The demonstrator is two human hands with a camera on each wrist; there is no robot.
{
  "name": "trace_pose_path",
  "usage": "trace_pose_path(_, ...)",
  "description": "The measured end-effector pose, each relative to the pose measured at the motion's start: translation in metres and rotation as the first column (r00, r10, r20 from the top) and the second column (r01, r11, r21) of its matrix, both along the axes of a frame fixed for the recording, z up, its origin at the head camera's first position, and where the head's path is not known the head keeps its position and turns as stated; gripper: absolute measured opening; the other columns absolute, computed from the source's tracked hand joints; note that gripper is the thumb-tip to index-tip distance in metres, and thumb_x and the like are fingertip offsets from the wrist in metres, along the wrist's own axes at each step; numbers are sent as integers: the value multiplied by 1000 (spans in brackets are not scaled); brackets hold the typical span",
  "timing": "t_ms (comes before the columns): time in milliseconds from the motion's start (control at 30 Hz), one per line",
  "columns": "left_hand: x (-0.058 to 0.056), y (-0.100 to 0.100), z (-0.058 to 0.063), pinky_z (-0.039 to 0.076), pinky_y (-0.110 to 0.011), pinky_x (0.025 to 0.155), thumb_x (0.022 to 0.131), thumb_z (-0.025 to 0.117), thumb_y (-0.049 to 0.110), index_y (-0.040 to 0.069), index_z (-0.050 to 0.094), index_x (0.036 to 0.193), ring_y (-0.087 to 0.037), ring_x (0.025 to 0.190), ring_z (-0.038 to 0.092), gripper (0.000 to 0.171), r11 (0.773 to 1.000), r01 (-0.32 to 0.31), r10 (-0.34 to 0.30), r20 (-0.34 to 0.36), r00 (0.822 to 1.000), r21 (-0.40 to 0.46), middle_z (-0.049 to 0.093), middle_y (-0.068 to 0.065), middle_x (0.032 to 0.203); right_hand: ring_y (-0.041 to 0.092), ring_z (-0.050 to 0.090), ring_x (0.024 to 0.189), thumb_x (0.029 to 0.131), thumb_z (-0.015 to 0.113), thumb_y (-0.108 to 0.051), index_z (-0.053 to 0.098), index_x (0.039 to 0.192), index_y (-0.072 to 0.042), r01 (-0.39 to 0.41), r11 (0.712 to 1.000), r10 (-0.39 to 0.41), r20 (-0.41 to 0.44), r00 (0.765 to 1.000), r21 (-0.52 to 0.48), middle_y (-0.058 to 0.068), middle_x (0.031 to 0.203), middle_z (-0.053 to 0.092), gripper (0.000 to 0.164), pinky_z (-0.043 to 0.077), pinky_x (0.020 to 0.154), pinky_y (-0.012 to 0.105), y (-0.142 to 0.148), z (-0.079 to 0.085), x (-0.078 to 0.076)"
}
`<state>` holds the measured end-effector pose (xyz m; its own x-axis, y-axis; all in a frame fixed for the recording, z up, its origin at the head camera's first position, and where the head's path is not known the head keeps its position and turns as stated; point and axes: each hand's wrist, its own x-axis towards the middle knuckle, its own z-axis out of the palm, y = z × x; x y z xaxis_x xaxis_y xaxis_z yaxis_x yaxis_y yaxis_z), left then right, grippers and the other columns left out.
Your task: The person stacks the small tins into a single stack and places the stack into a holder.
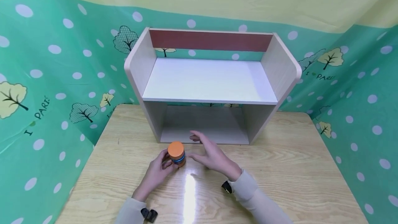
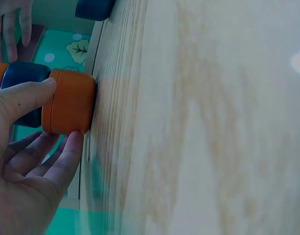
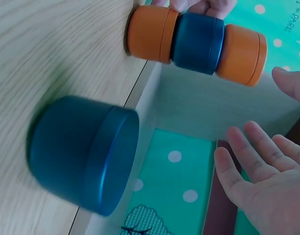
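A stack of three small round canisters stands on the table in front of the shelf: an orange one (image 1: 176, 150) on top, a blue one (image 3: 196, 41) in the middle and an orange one (image 2: 74, 105) at the bottom. My left hand (image 1: 158, 170) holds the bottom orange canister, thumb on one side and fingers round the other. To the right of the stack my right hand (image 1: 214, 155) is raised, fingers spread, holding nothing. Another blue canister (image 3: 76, 152) stands on the table in the right wrist view; the head view does not show it.
Behind the stack stands a two-tier shelf (image 1: 209, 80) with pale side panels and a reddish back strip. The wooden table (image 1: 289, 168) extends to both sides. A green dotted cloth (image 1: 59, 68) hangs around the back and sides.
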<state>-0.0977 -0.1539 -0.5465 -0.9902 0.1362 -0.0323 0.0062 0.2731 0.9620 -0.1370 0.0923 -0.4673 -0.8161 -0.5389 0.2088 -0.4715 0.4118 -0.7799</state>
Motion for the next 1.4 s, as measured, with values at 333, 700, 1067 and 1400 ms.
trace_pose_path(333,0,-1,-1,52,-30,99,86,78,1,-1,43,146,-37,129,51,69,1000,1,-1,-6,1000,-8,51,-23,141,23,52,128,90,78,-14,33,154,-10,45,999,-45,-5,999,-17,13,139,57,78,46,106,55,21,-6,5)
trace_pose_path(700,1,-1,0,51,-33,101,87,78,4,0,42,147,-37,131,50,69,1000,18,-18,1,1000,10,50,-24,142,20,53,128,90,78,-13,34,154,-13,89,996,-89,11,996,-14,10,138,57,77,45,107,52,43,-18,9)
trace_pose_path(1067,1,-1,2,50,-35,102,86,78,3,-1,44,145,-37,131,50,68,1000,20,-20,6,1000,20,50,-24,143,27,52,129,90,77,-14,34,152,-6,88,995,-90,39,995,40,11,140,56,76,46,106,51,62,-36,11)
trace_pose_path(1400,1,-2,-1,50,-34,102,86,78,2,0,42,147,-36,131,49,71,1000,18,-18,10,1000,14,50,-23,143,28,51,130,86,81,-12,35,151,-2,94,995,-97,68,993,43,16,140,55,81,46,106,53,70,-51,16)
